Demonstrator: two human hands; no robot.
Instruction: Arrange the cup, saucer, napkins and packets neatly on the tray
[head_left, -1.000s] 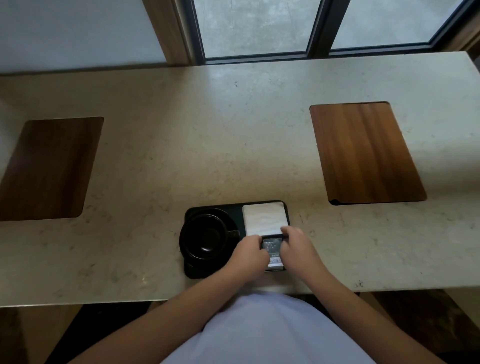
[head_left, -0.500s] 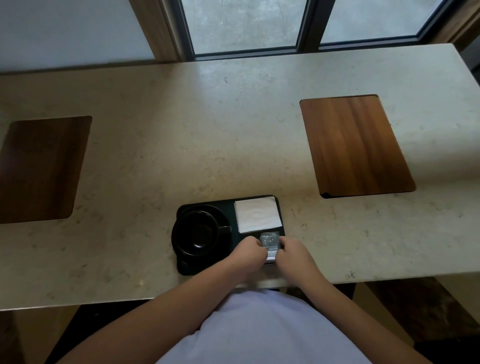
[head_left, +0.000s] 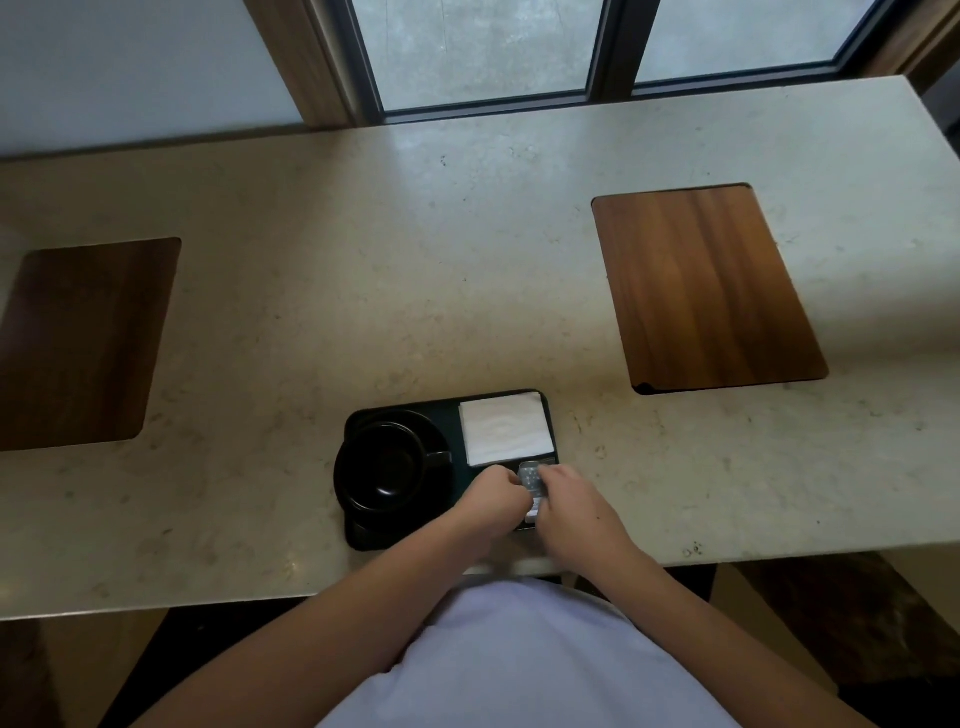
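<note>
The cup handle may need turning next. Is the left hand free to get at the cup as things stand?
Probably not at once: the left hand pinches the packets together with the right hand. Nothing lies between it and the cup beside it on the tray, so after letting go the way looks open.

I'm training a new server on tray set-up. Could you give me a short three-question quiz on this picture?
1. True or false: the black cup stands on the round black saucer on the left half of the black rectangular tray.
2. What lies in the tray's far right corner? A) a spoon B) folded white paper napkins C) a glass
3. Fill in: the left hand and right hand both handle the small grey printed ______ just nearer the person than the napkins.

Key: 1 true; 2 B; 3 packets.
</note>
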